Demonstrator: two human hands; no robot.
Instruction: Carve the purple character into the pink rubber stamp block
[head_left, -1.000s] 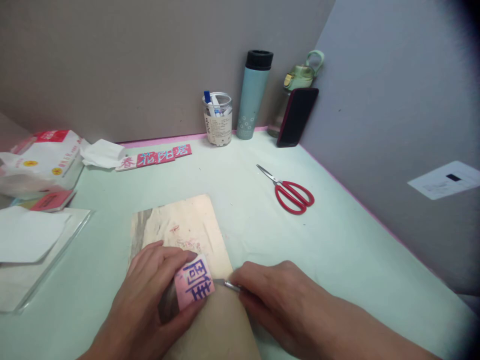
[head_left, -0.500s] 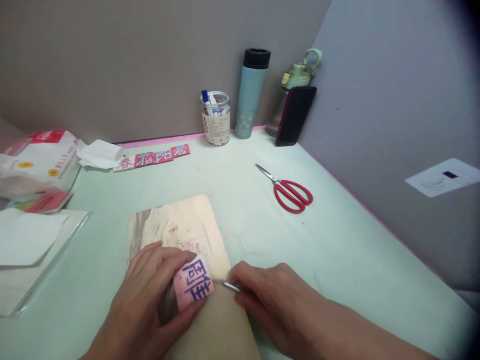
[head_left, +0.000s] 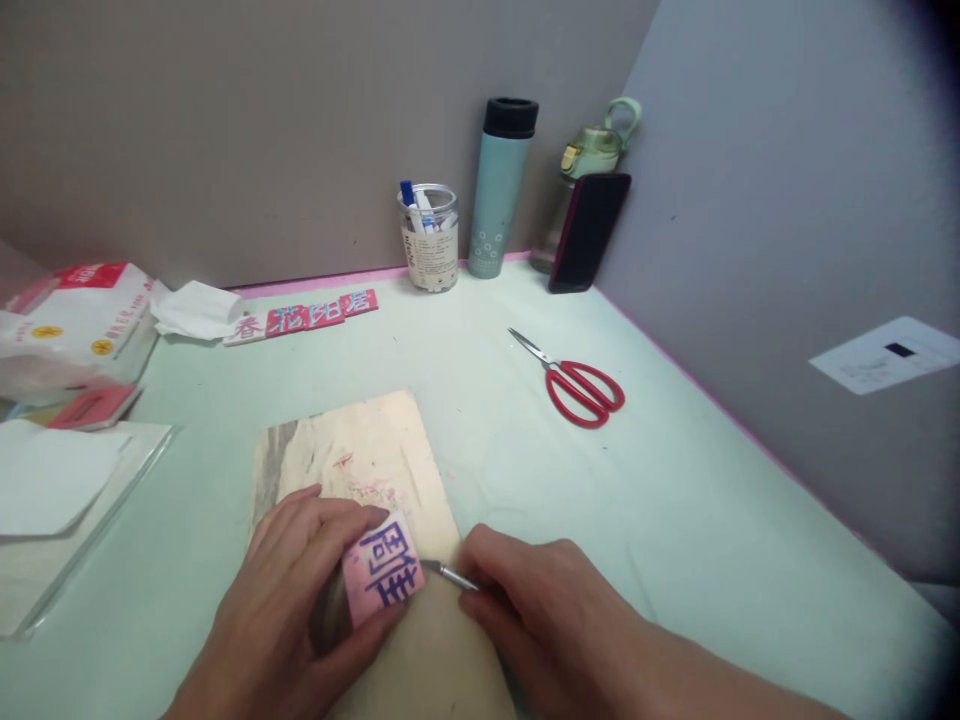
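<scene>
A pink square block [head_left: 365,592] with purple painted characters is gripped between the thumb and fingers of my left hand [head_left: 300,590]. Under it lies a cream board [head_left: 405,440] with red marks and a grey patch. My right hand [head_left: 525,600] is closed around a slim metal craft knife [head_left: 456,577]. The knife's blade points left and meets the block's right edge; whether it cuts into the block I cannot tell. Most of the knife's handle is hidden in my right hand.
Red-handled scissors [head_left: 581,390] lie right of the board. At the back stand a pen jar [head_left: 435,255], a blue tumbler [head_left: 499,190], a green bottle [head_left: 592,152] and a phone [head_left: 590,235]. Painted tiles [head_left: 324,315], a tissue pack [head_left: 112,310] and papers [head_left: 52,480] sit left.
The knife tip has shifted very slightly along the block's right edge. The whole view has drifted a little; both hands keep their holds.
</scene>
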